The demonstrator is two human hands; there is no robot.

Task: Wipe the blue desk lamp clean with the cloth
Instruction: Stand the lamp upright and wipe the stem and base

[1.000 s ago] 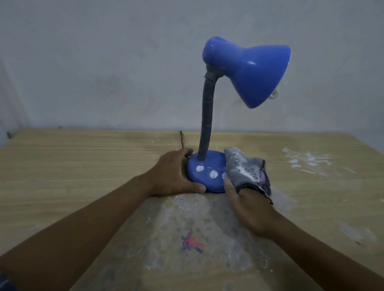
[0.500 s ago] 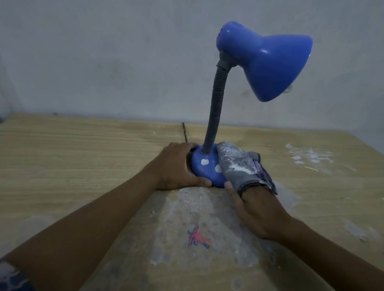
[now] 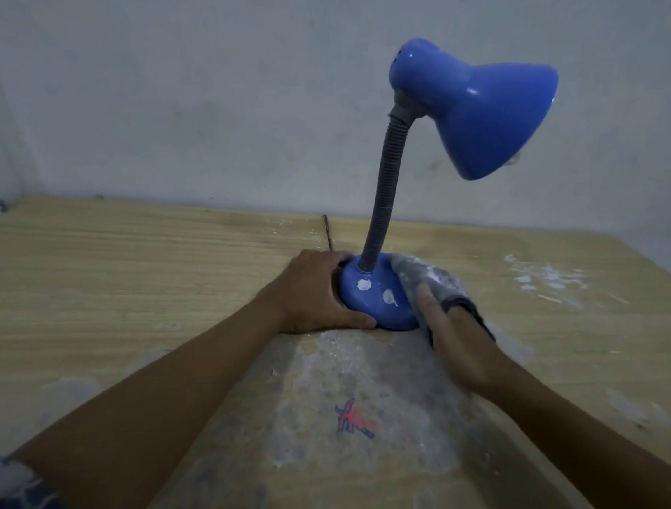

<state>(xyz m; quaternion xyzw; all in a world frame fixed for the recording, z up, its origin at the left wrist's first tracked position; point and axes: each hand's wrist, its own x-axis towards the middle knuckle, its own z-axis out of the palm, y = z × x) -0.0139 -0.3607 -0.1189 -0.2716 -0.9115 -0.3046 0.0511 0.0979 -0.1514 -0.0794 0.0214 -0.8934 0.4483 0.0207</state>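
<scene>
Wooden table [image 3: 125, 281] against the wall carries the blue desk lamp [image 3: 374, 295], top-heavy: big shade [image 3: 488, 115] on a bendy gooseneck [image 3: 385, 193], smooth slippery base, so best held low at the base. Left hand [image 3: 313, 297] curls round the base's left side, bracing it. Right hand [image 3: 454, 337] presses the soft grey cloth [image 3: 429, 282] to the right side, fingers probably curled in it; two white spots [image 3: 375, 291] not yet wiped.

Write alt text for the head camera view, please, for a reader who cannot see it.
A person's left hand grips the base of a blue desk lamp while the right hand presses a grey cloth against the base's right side. White spots remain on the base; the lamp stands on a stained wooden table.
</scene>
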